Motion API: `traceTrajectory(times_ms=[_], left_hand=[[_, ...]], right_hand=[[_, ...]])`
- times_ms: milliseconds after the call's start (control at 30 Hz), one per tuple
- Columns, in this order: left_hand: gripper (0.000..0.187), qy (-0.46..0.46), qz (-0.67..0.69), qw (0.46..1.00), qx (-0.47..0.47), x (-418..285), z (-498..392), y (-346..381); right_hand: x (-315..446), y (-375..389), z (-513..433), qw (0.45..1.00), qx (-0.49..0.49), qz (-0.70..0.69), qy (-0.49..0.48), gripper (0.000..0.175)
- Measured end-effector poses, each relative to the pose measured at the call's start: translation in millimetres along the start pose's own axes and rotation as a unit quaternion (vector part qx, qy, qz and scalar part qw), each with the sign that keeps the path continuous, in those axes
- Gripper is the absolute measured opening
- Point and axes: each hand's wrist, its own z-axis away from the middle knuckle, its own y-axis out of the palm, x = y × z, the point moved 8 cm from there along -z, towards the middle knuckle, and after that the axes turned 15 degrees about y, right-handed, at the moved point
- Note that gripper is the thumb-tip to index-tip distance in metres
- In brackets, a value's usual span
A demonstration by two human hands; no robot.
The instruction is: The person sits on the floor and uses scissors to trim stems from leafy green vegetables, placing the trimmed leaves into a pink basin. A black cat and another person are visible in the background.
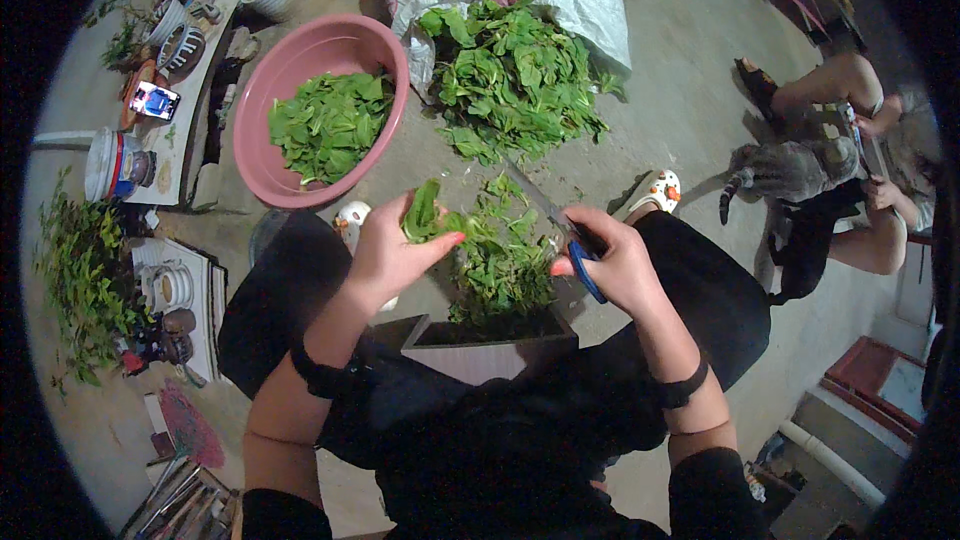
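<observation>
My left hand (390,247) pinches a small bunch of leafy greens (422,214) between thumb and fingers. In my right hand (619,259) is a pair of scissors (584,274) with a blue handle loop; the long metal blade points away from me, up and left. Loose greens and trimmings (506,270) lie below, between my two hands. Ahead, a larger heap of leafy greens (517,82) spills from the mouth of a white woven sack (592,7). To the left stands a pink plastic basin (251,120) holding picked leaves (330,127).
A box-like wooden piece (487,360) sits close before me. On the right are a grey tabby cat (787,172), a black cat (810,240) and a seated person (832,90). A bench (180,142) at left bears pots and a lit phone (154,100).
</observation>
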Motion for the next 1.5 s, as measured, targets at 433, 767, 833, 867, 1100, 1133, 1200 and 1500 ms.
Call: traceTrajectory(times_ms=[433,767,833,867,1100,1133,1200,1500], left_hand=[[0.03,0.063,-0.173,0.979,-0.087,-12,-10,-23],[0.031,0.055,-0.179,0.981,-0.06,-7,-11,-18],[0.031,0.05,-0.173,0.982,-0.064,-6,-9,-18],[0.031,0.046,-0.175,0.982,-0.061,-5,-9,-17],[0.032,0.051,-0.188,0.98,-0.04,-6,-9,-12],[0.032,0.047,-0.191,0.98,-0.031,-6,-9,-11],[0.029,0.047,-0.194,0.98,-0.021,-7,-9,-8],[0.028,0.076,-0.205,0.976,0.0,-14,-10,-4]], right_hand=[[26,2,15,0.973,-0.096,0.191,-0.083,0.048],[24,7,16,0.978,-0.074,0.188,-0.059,0.049],[24,7,15,0.978,-0.073,0.189,-0.056,0.05],[23,7,15,0.978,-0.07,0.189,-0.052,0.05],[23,8,15,0.98,-0.061,0.184,-0.043,0.05],[22,8,14,0.979,-0.059,0.19,-0.039,0.048],[21,9,14,0.978,-0.054,0.197,-0.038,0.044],[21,7,15,0.972,-0.075,0.214,-0.057,0.046]])
